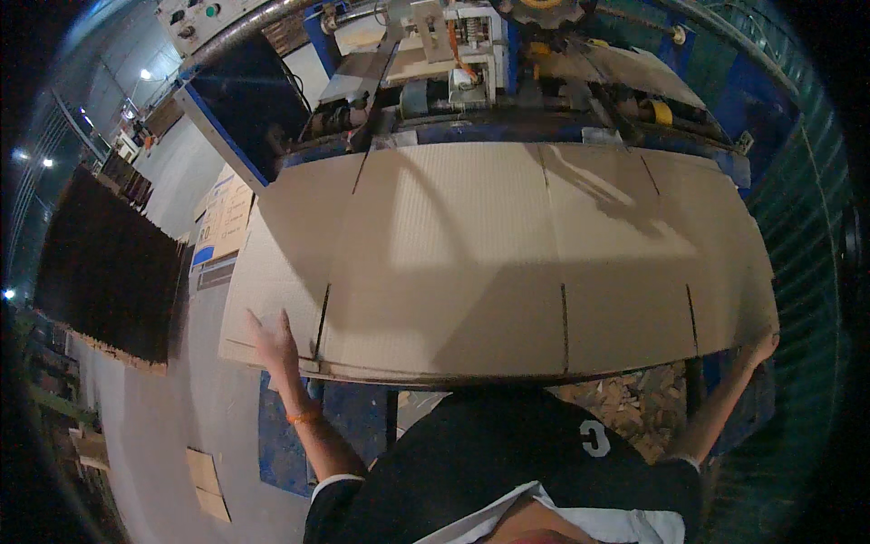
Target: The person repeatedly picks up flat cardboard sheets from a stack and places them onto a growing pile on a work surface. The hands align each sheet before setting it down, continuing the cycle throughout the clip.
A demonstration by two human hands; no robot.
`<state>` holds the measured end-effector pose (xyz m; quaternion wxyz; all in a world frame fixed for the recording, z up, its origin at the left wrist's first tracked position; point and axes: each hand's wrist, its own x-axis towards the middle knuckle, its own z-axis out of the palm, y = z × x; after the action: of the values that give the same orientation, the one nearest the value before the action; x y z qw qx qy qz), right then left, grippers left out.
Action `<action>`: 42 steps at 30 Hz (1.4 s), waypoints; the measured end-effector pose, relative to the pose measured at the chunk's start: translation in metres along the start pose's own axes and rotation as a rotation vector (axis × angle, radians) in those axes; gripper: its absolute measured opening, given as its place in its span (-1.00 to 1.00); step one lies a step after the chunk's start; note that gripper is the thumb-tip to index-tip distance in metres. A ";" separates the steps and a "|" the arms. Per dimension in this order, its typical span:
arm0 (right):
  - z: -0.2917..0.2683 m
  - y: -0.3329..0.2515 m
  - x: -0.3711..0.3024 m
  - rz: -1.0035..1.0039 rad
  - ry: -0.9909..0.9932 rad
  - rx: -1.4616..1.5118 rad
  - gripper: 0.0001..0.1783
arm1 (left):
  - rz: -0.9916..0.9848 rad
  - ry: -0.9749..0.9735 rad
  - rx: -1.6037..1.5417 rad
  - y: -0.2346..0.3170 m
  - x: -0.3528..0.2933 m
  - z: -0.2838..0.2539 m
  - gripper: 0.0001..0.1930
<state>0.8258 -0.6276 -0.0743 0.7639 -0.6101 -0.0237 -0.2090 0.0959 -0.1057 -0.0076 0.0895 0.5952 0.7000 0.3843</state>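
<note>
A wide brown cardboard sheet [444, 272] with dark slots and crease lines lies before me, its far edge at the machine. Along its near edge a thin second layer shows. My left hand [275, 344] is at the near left corner, open, its fingers spread over the cardboard and holding nothing. At the near right corner, my right hand [767, 344] touches the sheet's side edge. Its fingers are mostly hidden, so I cannot make out whether they grip the cardboard.
A machine [453, 72] with rollers and a blue frame spans the far side. A dark stack of cardboard [109, 263] stands on the left, with printed cardboard [223, 218] nearer. Cardboard scraps [634, 408] lie below the sheet. Green netting [807, 272] hangs on the right.
</note>
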 end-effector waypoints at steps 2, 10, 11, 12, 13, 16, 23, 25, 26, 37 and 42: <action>0.009 0.000 0.004 0.133 -0.037 0.148 -0.48 | 0.112 0.103 -0.186 0.001 0.007 0.008 -0.28; 0.112 -0.102 -0.043 -0.030 -0.434 0.278 -0.39 | -0.056 0.315 0.120 -0.056 0.035 0.019 -0.40; 0.122 -0.128 -0.056 -0.096 -0.434 0.219 -0.39 | 0.010 0.367 0.175 -0.067 0.046 0.019 -0.42; 0.133 -0.151 -0.073 -0.167 -0.448 0.198 -0.40 | -0.110 0.369 -0.208 -0.080 0.056 0.014 -0.45; 0.139 -0.169 -0.095 -0.213 -0.403 0.114 -0.41 | -0.179 0.404 -0.601 -0.092 0.062 0.009 -0.47; 0.134 -0.190 -0.174 -0.375 -0.336 -0.139 -0.46 | -0.355 0.300 -1.367 -0.110 0.077 -0.001 -0.53; 0.128 -0.156 -0.296 -1.065 -1.065 -0.287 -0.74 | 0.073 -0.132 -0.829 -0.011 0.032 -0.018 -0.63; 0.135 -0.156 -0.305 -1.083 -1.174 -0.327 -0.71 | 0.008 -0.126 -0.885 0.029 -0.013 -0.018 -0.73; 0.139 -0.157 -0.308 -1.078 -1.222 -0.361 -0.69 | 0.388 -0.306 -0.773 0.047 -0.030 -0.017 -0.71; 0.147 -0.149 -0.302 -1.091 -1.567 -0.607 -0.56 | 1.172 -0.746 0.093 0.093 -0.066 -0.013 -0.53; 0.160 -0.152 -0.277 -0.883 -1.677 -0.768 -0.39 | 1.242 -0.732 0.096 0.094 -0.056 -0.004 -0.52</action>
<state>0.5549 -0.4221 0.0260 0.1090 -0.7005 -0.7047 0.0291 0.1811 -0.1579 0.0369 0.0569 0.9771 0.1737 0.1093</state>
